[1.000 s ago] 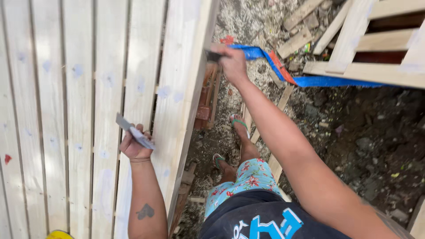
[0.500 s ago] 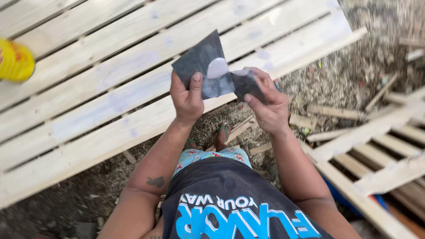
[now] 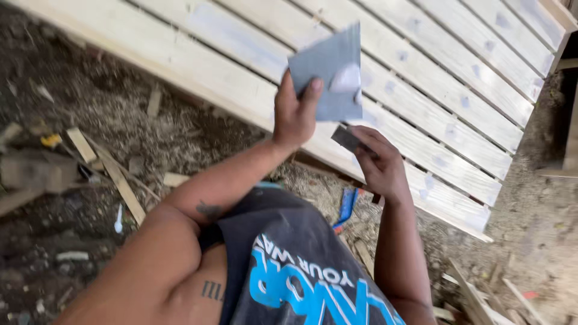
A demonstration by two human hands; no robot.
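Your left hand (image 3: pixel 294 114) pinches a grey sandpaper sheet (image 3: pixel 328 72), worn pale in one patch, held up above the slatted wooden panel (image 3: pixel 421 108). Your right hand (image 3: pixel 379 165) closes on a smaller dark piece (image 3: pixel 346 138) just below it. Fold the sheet so fresh grit faces outward, keeping your left grip firm near the lower corner.

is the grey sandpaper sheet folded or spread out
Spread out: the grey sheet is held up flat by the left hand, corners showing. The right hand holds a separate small dark piece.
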